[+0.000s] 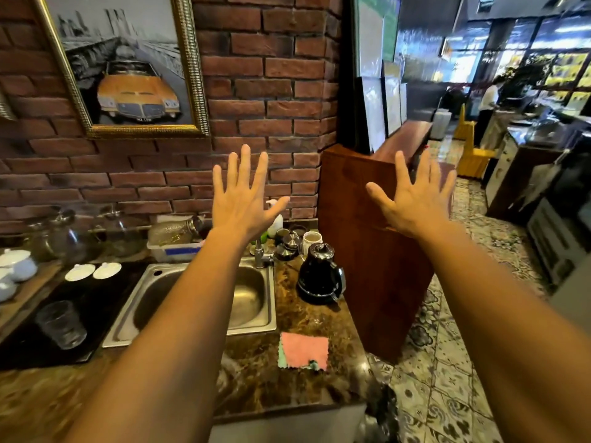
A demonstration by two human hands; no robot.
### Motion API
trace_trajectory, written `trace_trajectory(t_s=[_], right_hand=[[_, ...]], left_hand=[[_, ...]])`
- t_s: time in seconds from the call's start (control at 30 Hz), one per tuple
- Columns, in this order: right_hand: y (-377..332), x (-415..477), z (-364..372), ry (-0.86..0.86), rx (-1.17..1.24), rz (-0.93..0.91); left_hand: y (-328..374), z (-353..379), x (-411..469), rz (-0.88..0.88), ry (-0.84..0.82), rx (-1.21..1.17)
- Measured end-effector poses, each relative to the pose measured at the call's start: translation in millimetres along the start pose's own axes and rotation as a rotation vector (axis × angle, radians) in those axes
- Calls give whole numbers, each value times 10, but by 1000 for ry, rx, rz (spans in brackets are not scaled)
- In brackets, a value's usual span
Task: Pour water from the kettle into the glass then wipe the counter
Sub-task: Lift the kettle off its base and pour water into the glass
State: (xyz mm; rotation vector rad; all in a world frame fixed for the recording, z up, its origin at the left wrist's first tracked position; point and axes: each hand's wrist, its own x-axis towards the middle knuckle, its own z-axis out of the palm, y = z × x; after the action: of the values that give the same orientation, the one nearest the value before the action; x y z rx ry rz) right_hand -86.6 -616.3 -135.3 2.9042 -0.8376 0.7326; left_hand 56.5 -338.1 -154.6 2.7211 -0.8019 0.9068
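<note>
A black kettle stands on its base at the right end of the brown marble counter, to the right of the sink. An empty clear glass stands on a black mat at the left. A pink cloth lies flat on the counter in front of the kettle. My left hand and my right hand are both raised in front of me with fingers spread, high above the counter and holding nothing.
A steel sink with a tap sits between mat and kettle. Cups and a soap bottle stand behind it, glass jugs and white lids at left. A wooden partition rises right of the kettle; tiled floor beyond.
</note>
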Motion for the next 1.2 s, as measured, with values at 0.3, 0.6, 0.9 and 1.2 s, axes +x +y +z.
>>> trace_trajectory(t_s=[0.3, 0.6, 0.9, 1.2], right_hand=[[-73, 100, 639, -134, 13, 1], [-193, 375, 1372, -240, -15, 45], [-203, 367, 2110, -386, 24, 64], [-54, 344, 2782, -493, 130, 54]], left_hand=[[56, 887, 27, 12, -135, -59], [-41, 1814, 105, -7, -260, -106], [-69, 2443, 7, -27, -386, -136], [143, 2880, -202, -83, -537, -158]])
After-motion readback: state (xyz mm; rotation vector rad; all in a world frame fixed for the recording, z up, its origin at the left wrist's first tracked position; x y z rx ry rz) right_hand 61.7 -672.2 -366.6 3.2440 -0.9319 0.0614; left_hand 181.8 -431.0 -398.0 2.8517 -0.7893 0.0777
